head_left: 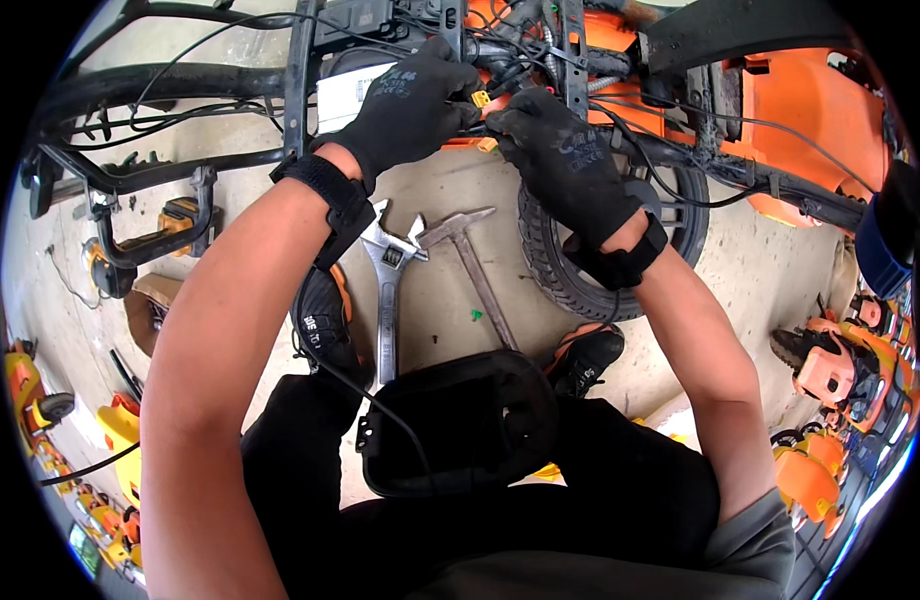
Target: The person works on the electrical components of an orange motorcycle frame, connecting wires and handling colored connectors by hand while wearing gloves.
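Head view: the black-gloved left hand [405, 105] pinches a small yellow plastic connector [482, 98]; the black-gloved right hand [562, 150] curls just beside it, its grip unclear from here. Below both, a black plastic open tray [532, 412] shows a dark interior; lower left, a brown cardboard box [140, 325] holds indistinct dark items [161, 314].

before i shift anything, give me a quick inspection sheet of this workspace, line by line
Surface: pale floor, dark specks and a small green piece on it
Job's things: two yellow connectors near the fingertips, by a black metal frame
Clutter: adjustable wrench and hammer on the floor; black tray-like part between the legs
Grip: gloved left hand and right hand close together; exact hold hidden
Cables: black cables tangled around the frame
Surroundings: orange machine at right, yellow one at left
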A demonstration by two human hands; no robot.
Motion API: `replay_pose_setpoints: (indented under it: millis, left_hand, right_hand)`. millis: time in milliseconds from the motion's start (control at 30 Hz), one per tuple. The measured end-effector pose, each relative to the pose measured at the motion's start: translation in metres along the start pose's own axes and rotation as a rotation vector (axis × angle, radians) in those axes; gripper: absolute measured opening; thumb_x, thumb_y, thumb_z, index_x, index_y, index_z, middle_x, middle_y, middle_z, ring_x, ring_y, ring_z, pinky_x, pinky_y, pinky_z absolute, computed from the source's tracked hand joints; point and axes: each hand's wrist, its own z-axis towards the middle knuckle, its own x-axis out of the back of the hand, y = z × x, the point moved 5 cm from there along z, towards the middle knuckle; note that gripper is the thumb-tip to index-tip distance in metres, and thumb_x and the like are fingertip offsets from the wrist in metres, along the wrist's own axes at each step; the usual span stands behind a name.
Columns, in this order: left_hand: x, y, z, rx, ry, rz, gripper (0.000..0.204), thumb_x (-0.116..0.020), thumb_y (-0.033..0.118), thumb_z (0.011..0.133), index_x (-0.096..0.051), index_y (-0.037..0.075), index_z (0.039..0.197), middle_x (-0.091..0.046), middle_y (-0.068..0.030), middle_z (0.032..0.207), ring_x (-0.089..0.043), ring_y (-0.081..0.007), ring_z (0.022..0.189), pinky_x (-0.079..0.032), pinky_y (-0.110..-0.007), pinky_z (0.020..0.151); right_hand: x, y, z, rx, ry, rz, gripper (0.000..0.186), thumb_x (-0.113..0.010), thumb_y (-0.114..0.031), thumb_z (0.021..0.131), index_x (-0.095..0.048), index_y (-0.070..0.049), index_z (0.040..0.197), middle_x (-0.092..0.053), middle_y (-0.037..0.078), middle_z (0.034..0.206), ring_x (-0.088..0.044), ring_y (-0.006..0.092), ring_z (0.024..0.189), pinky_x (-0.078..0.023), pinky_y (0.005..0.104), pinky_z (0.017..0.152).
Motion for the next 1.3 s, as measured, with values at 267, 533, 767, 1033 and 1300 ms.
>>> replay_pose_setpoints:
  millis: [267,533,767,1033,1300]
  left_hand:
    - [0.0,-0.001,-0.004,0.016,0.08,-0.01,0.031,-0.075,0.014,0.085,-0.073,0.008,0.115,-0.057,-0.0161,0.108,-0.064,-0.0367,0.096,-0.053,-0.046,0.082]
    - [0.0,0.002,-0.002,0.038,0.039,0.018,0.033,-0.073,0.013,0.085,-0.072,0.008,0.118,-0.055,-0.0155,0.109,-0.064,-0.0364,0.098,-0.053,-0.046,0.083]
    - [-0.004,-0.001,0.001,0.006,0.056,0.015,0.031,-0.072,0.012,0.086,-0.072,0.008,0.116,-0.056,-0.0152,0.108,-0.063,-0.0361,0.097,-0.053,-0.046,0.081]
    - [0.0,0.001,-0.003,0.035,0.051,-0.006,0.029,-0.076,0.017,0.087,-0.072,0.007,0.114,-0.056,-0.0138,0.107,-0.063,-0.0347,0.096,-0.052,-0.045,0.082]
    - [0.003,0.006,-0.002,0.035,0.045,-0.062,0.022,-0.074,0.014,0.089,-0.066,-0.001,0.103,-0.056,-0.0181,0.107,-0.059,-0.0368,0.094,-0.048,-0.045,0.079]
  right_hand:
    - [0.009,0.002,0.002,-0.001,0.082,0.276,0.023,-0.065,-0.008,0.093,-0.066,-0.007,0.117,-0.067,0.018,0.108,-0.067,0.0387,0.099,-0.054,0.0432,0.083]
    - [0.013,0.01,0.006,-0.088,0.019,0.405,0.026,-0.064,-0.015,0.098,-0.062,-0.004,0.121,-0.067,0.023,0.107,-0.065,0.0428,0.095,-0.053,0.0465,0.081]
    - [0.004,0.03,0.002,-0.03,0.139,0.258,0.021,-0.057,-0.015,0.104,-0.063,-0.004,0.12,-0.063,0.007,0.086,-0.06,0.0164,0.075,-0.05,0.0326,0.071]
    - [0.019,0.011,0.002,-0.357,-0.135,0.681,0.027,-0.06,-0.016,0.102,-0.063,-0.004,0.126,-0.067,0.013,0.102,-0.067,0.0188,0.086,-0.055,0.034,0.079]
    - [0.021,0.011,-0.002,-0.253,-0.058,0.727,0.023,-0.056,-0.014,0.103,-0.065,-0.005,0.122,-0.067,0.007,0.104,-0.066,0.0145,0.089,-0.053,0.031,0.082]
